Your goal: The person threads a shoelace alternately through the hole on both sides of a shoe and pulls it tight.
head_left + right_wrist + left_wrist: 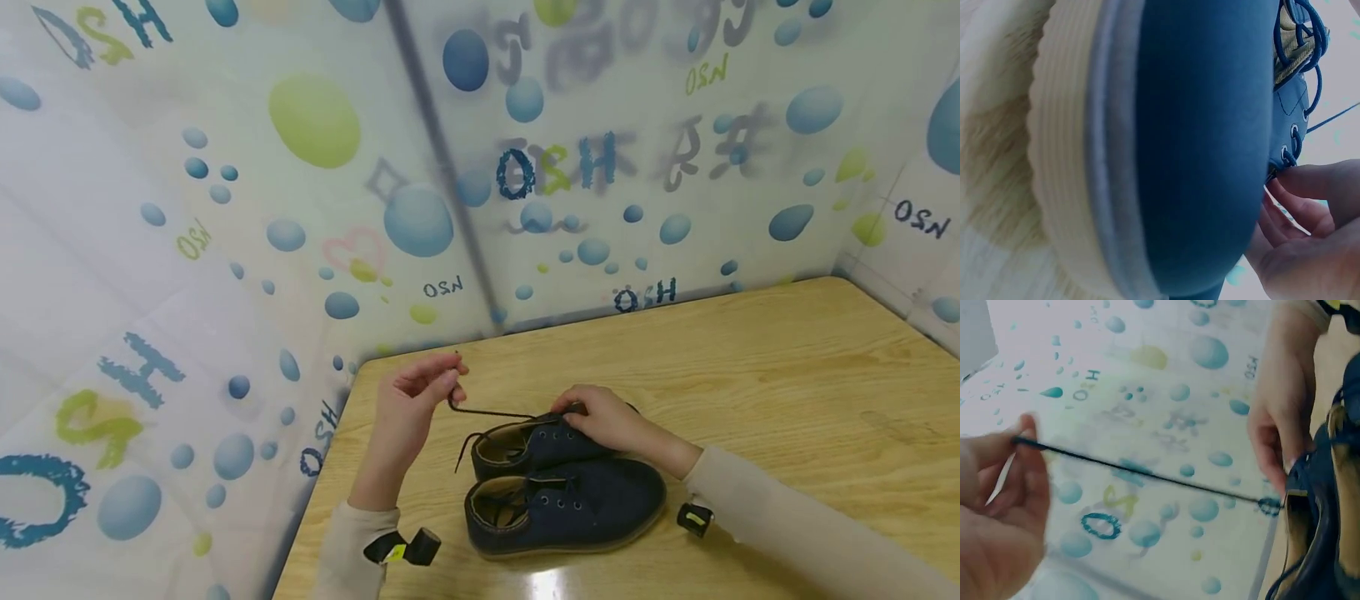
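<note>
Two dark navy lace-up shoes lie side by side on the table, toes to the right in the head view. My left hand (405, 417), raised left of the shoes, pinches the end of a dark shoelace (1147, 475). That lace runs taut to the lacing of the far shoe (551, 448). With thumb and fingers, my right hand (611, 423) grips the far shoe at the lower end of its lacing; its fingertips are partly hidden. Another lace end hangs loose at that shoe's heel side. The near shoe (618, 504) is untouched and fills much of the right wrist view.
The wooden table (750, 375) extends to the right and behind the shoes. A white curtain (637, 100) printed with blue and green drops stands along the back and left table edges. Each sleeve cuff carries a small black wrist device.
</note>
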Demonstrator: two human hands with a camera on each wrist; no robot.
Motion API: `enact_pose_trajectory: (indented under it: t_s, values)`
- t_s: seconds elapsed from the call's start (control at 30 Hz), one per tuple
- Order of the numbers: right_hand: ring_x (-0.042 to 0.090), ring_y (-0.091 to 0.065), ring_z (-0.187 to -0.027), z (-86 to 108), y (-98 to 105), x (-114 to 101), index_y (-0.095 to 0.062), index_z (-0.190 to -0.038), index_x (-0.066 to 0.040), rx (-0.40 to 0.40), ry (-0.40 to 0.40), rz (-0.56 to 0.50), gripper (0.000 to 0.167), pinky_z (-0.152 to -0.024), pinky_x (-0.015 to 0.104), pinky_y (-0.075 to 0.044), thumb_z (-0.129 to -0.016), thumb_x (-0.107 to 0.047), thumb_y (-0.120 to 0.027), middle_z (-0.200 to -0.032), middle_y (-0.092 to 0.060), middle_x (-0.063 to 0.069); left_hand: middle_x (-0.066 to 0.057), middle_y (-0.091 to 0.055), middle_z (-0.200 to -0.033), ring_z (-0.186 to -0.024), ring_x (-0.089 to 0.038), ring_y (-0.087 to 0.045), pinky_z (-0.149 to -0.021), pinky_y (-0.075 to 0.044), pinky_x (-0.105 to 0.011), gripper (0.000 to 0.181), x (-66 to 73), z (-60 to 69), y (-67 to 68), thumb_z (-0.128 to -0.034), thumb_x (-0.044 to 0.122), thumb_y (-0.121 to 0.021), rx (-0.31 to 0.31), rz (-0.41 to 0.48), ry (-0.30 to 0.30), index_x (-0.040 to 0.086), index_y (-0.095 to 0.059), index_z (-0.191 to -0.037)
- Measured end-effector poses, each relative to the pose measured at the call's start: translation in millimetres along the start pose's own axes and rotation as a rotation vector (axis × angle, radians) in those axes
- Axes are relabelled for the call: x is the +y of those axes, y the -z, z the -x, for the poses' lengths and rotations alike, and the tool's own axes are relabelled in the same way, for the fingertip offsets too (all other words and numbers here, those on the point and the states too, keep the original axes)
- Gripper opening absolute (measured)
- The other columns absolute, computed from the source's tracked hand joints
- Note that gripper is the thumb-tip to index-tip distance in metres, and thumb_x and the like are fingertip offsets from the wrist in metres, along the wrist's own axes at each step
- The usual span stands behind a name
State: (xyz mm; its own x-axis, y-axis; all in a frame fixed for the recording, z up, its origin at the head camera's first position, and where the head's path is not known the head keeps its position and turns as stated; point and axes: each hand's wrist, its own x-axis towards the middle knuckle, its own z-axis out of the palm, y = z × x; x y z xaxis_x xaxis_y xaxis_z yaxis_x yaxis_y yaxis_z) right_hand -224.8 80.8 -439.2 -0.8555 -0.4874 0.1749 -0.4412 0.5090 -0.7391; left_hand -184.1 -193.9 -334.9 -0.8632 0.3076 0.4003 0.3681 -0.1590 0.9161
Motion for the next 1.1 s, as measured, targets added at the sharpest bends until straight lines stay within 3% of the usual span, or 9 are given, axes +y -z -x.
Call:
enact_pose_trajectory:
  t_s: [0.17,0.23,0.3,0.47,0.63,0.77,0.93,1.03,1.1]
  values:
    - [0.03,-0.066,-0.102,0.4,1,0,-0.07,-0.115,-0.005,0.008,0.009,0.013,0.022,-0.085,0.044,-0.054,-0.097,-0.005,-0.058,-0.116,-0.069,0.013,-0.008,-0.076,-0.092,-0.064,-0.017,-0.068,-0.056,-0.053,-0.025,0.019,-6.3,6.9,0.6,-0.0952,0.013,-0.065,-0.207,-0.547,0.285,0.005,-0.075,-0.11]
    - [0.03,-0.066,-0.101,0.9,1,0,-0.07,-0.115,-0.005,0.01,0.012,0.013,0.022,-0.084,0.044,-0.054,-0.097,-0.006,-0.058,-0.115,-0.069,0.013,-0.014,-0.076,-0.089,-0.062,-0.022,-0.069,-0.05,-0.049,-0.025,0.017,-16.8,6.8,-4.8,-0.0947,0.013,-0.066,-0.225,-0.714,0.344,0.009,-0.076,-0.107]
    - [0.028,-0.066,-0.099,0.8,1,0,-0.07,-0.114,-0.005,0.01,0.011,0.013,0.021,-0.083,0.042,-0.054,-0.096,-0.006,-0.059,-0.114,-0.07,0.013,-0.016,-0.075,-0.089,-0.06,-0.023,-0.068,-0.046,-0.047,-0.024,0.015,-28.4,6.6,-11.0,-0.0942,0.011,-0.066,-0.212,-0.824,0.352,0.009,-0.077,-0.104]
    - [0.025,-0.066,-0.097,0.2,-1,0,-0.071,-0.112,-0.007,0.014,-0.001,0.003,0.02,-0.082,0.04,-0.053,-0.096,-0.006,-0.059,-0.111,-0.07,0.011,-0.01,-0.076,-0.093,-0.059,-0.013,-0.067,-0.05,-0.05,-0.02,0.012,-50.3,5.5,-24.1,-0.0918,0.005,-0.067,-0.237,-0.96,0.289,0.007,-0.077,-0.099]
    - [0.023,-0.066,-0.094,1.7,-3,0,-0.071,-0.111,-0.007,0.014,0.002,-0.005,0.019,-0.08,0.038,-0.053,-0.096,-0.006,-0.06,-0.11,-0.07,0.011,-0.001,-0.073,-0.081,-0.064,-0.006,-0.064,-0.057,-0.049,-0.016,0.008,-72.2,4.4,-32.5,-0.0852,0.006,-0.075,-0.277,-1.164,0.21,0.012,-0.071,-0.084]
    - [0.024,-0.066,-0.095,2.7,-4,0,-0.071,-0.112,-0.008,0.017,0.002,-0.013,0.02,-0.08,0.037,-0.053,-0.096,-0.005,-0.058,-0.111,-0.07,0.011,0.003,-0.069,-0.072,-0.06,-0.003,-0.053,-0.055,-0.042,-0.017,0.016,-81.6,3.7,-38.8,-0.0875,0.005,-0.072,-0.377,-1.297,0.2,0.014,-0.069,-0.075]
    - [0.027,-0.066,-0.102,3.7,-3,-2,-0.07,-0.114,-0.008,0.018,0.02,0.008,0.022,-0.084,0.04,-0.053,-0.099,-0.005,-0.054,-0.114,-0.07,0.011,0.003,-0.062,-0.067,-0.056,-0.005,-0.041,-0.053,-0.034,-0.019,0.029,-78.3,4.8,-43.2,-0.0925,-0.003,-0.059,-0.484,-1.356,0.262,0.014,-0.066,-0.07]
    - [0.028,-0.065,-0.107,8.1,0,-6,-0.066,-0.122,-0.009,0.002,0.075,0.076,0.025,-0.086,0.042,-0.053,-0.102,-0.013,-0.053,-0.12,-0.067,0.01,0.001,-0.066,-0.073,-0.061,-0.006,-0.05,-0.056,-0.038,-0.02,0.027,-66.7,8.5,-44.7,-0.0905,-0.009,-0.058,-0.462,-1.383,0.283,0.012,-0.07,-0.079]
    - [0.031,-0.061,-0.117,13.0,2,-10,-0.061,-0.131,-0.011,0.0,0.125,0.143,0.032,-0.092,0.047,-0.052,-0.102,-0.023,-0.054,-0.131,-0.061,0.012,-0.002,-0.071,-0.081,-0.065,-0.009,-0.06,-0.058,-0.044,-0.02,0.021,-56.3,11.7,-46.9,-0.092,-0.007,-0.059,-0.398,-1.421,0.231,0.01,-0.072,-0.09]
